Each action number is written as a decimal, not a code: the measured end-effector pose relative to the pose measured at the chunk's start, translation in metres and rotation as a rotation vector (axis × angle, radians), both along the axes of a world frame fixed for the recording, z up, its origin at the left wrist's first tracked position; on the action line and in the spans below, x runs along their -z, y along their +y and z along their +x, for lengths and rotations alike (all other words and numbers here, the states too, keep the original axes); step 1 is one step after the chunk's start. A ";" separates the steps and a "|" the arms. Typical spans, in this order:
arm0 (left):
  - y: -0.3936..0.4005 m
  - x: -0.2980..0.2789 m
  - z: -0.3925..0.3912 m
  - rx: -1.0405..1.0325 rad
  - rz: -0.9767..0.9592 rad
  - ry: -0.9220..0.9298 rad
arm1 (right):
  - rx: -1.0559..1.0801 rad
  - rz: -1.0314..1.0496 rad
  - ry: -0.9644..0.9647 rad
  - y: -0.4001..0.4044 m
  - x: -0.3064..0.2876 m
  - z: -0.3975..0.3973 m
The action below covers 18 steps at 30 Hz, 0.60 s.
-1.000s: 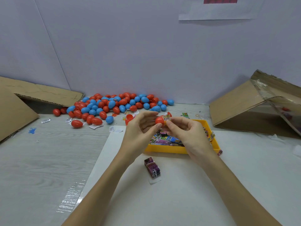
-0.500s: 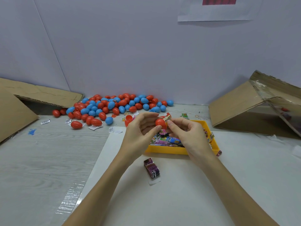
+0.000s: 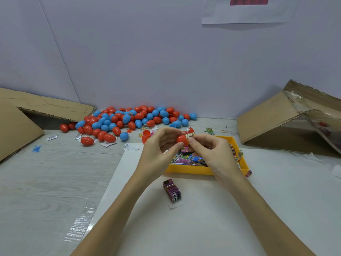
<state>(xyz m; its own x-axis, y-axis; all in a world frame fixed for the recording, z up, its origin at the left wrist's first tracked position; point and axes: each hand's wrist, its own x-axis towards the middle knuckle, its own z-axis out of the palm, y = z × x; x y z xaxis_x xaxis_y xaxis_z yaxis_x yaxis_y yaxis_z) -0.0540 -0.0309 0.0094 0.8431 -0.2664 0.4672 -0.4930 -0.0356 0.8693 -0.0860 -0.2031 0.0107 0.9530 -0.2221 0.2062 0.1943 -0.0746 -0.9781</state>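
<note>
The left hand [image 3: 156, 150] pinches the red egg [image 3: 181, 139] between thumb and fingertips. To do this step well, I judge it should steady the shell by its rounded end and leave the mouth free, so the filling goes in straight and uncrumpled. The egg's long axis lies roughly left to right, rounded end toward the left palm, mouth facing right. A folded paper packet [image 3: 190, 135] pokes from that mouth, tilted up and right, pinched by the right hand [image 3: 212, 152]. All this is held in the air above the yellow tray [image 3: 243, 159].
</note>
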 end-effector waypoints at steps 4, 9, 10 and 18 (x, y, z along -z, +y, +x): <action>0.001 0.000 0.000 0.020 0.003 -0.008 | -0.013 -0.027 -0.005 0.000 0.000 -0.001; -0.001 0.000 -0.001 0.022 -0.021 -0.012 | 0.018 -0.024 -0.012 0.001 0.001 0.000; -0.001 0.000 -0.001 0.017 -0.029 -0.006 | 0.034 -0.018 -0.013 0.001 0.001 0.000; -0.001 0.001 0.001 0.012 -0.037 0.020 | 0.054 -0.047 -0.014 0.003 0.000 -0.001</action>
<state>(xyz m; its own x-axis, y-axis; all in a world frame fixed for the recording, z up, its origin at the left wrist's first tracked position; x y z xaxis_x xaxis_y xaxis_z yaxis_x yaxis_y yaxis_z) -0.0532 -0.0322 0.0081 0.8492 -0.2594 0.4600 -0.4757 0.0026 0.8796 -0.0873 -0.1999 0.0102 0.9367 -0.2630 0.2311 0.2028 -0.1307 -0.9705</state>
